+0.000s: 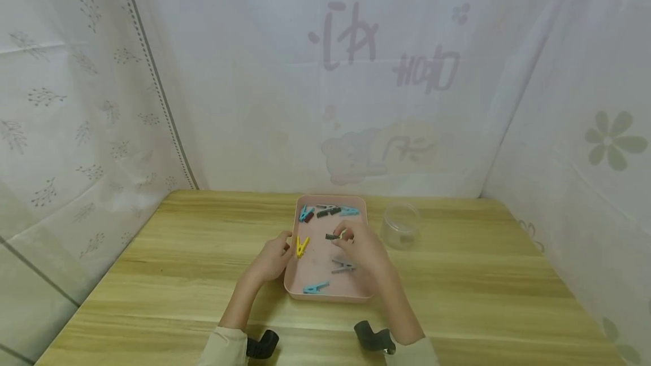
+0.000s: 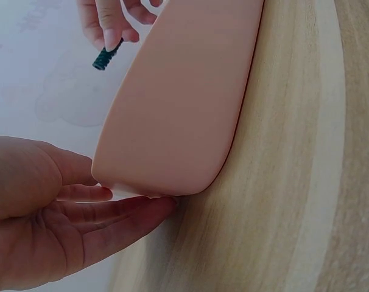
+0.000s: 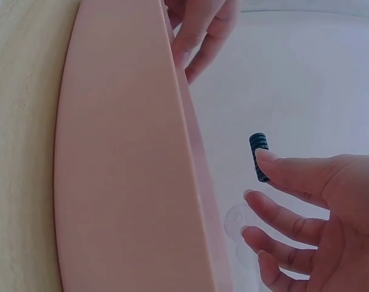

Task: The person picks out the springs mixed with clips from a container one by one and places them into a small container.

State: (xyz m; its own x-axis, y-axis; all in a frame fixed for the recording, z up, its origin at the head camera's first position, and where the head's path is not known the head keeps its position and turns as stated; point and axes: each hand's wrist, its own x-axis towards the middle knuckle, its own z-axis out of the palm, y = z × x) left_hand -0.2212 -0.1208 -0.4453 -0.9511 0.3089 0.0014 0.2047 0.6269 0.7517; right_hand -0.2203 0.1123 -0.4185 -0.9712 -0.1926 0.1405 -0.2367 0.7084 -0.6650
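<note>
My right hand is over the pink tray, pinching a small dark green ribbed cylinder between thumb and forefinger. In the right wrist view, its other fingers are spread loosely below. My left hand grips the tray's left side, fingers against the outer wall in the left wrist view. Inside the tray, a yellow clothespin lies near that hand. A grey clothespin sits below the right hand, and a light blue clothespin lies at the near end.
At the tray's far end are light blue clothespins, a grey one, dark ribbed pieces and a dark red piece. A clear round container stands right of the tray on the wooden table. Patterned curtains surround the table.
</note>
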